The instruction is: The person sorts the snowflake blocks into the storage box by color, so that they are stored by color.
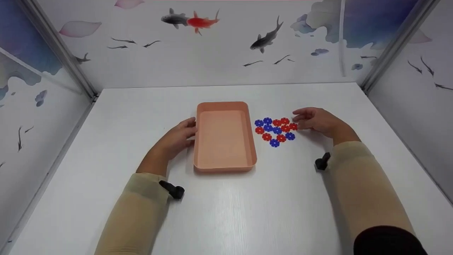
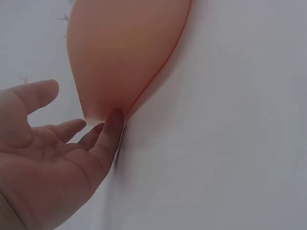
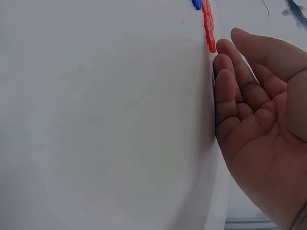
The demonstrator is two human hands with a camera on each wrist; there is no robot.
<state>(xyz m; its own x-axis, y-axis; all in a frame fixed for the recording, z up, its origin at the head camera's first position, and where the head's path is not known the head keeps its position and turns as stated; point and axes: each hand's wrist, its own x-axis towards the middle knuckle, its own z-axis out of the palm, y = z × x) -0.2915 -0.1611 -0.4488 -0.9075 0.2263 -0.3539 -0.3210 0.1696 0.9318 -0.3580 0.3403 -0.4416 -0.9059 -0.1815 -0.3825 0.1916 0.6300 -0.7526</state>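
Note:
A shallow pink rectangular tray (image 1: 224, 140) lies on the white table. My left hand (image 1: 177, 137) is at its left side, fingertips right at the outer wall and thumb apart from it in the left wrist view. Just right of the tray, several flat red and blue flower-shaped pieces (image 1: 277, 130) are spread in a loose cluster. At the cluster's right edge is my right hand (image 1: 320, 122), fingers loosely bent and pointing left beside a red piece (image 1: 293, 126). In the right wrist view, nothing sits in the palm of the right hand (image 3: 264, 115).
White panels with printed fish and petals enclose the table; the back panel (image 1: 219, 67) stands beyond the tray. Metal posts (image 1: 385, 46) rise at the back corners. Black wrist devices (image 1: 173, 190) sit on both tan sleeves (image 1: 136, 209).

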